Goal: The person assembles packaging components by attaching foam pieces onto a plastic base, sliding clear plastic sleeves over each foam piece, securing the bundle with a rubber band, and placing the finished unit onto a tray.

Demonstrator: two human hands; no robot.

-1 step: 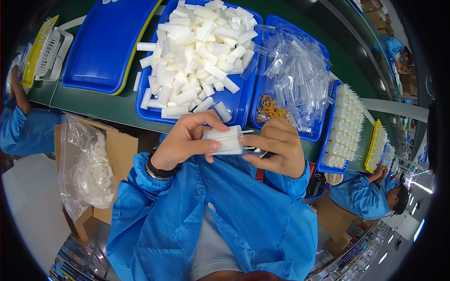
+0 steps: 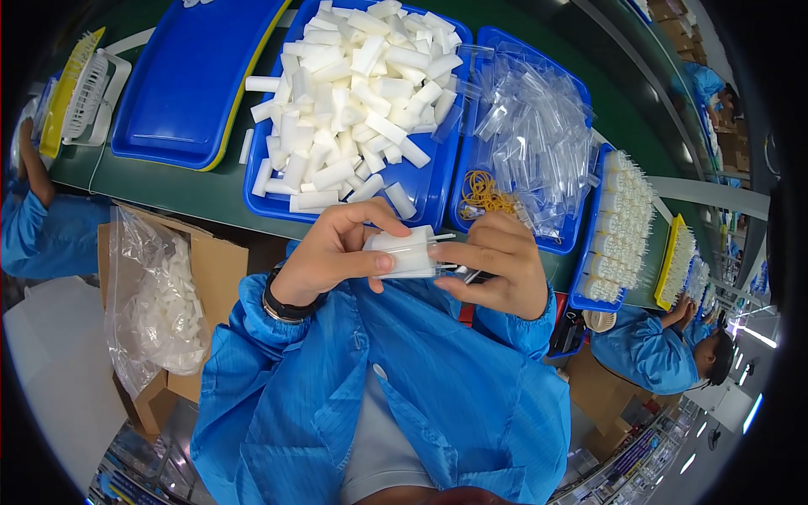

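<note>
My left hand (image 2: 330, 252) pinches a white block-like piece (image 2: 411, 252) with a clear plastic layer over it, thumb on the near side and fingers on the far side. Thin pale pins stick out of its right end. There my right hand (image 2: 512, 263) is closed, its index fingertip touching the piece. A small shiny, dark-edged item (image 2: 471, 274) shows between the right thumb and fingers; what it is cannot be made out. Beyond my hands, a blue tray (image 2: 433, 181) carries a heap of white foam strips (image 2: 358, 93).
Right of the foam, another blue tray (image 2: 562, 246) holds clear plastic sleeves (image 2: 539, 126) and yellow rubber bands (image 2: 486, 194). A third holds rows of white pinned parts (image 2: 619, 227). A blue tray (image 2: 189, 84) lies left; a carton (image 2: 220, 269) stands below. Co-workers sit at both sides.
</note>
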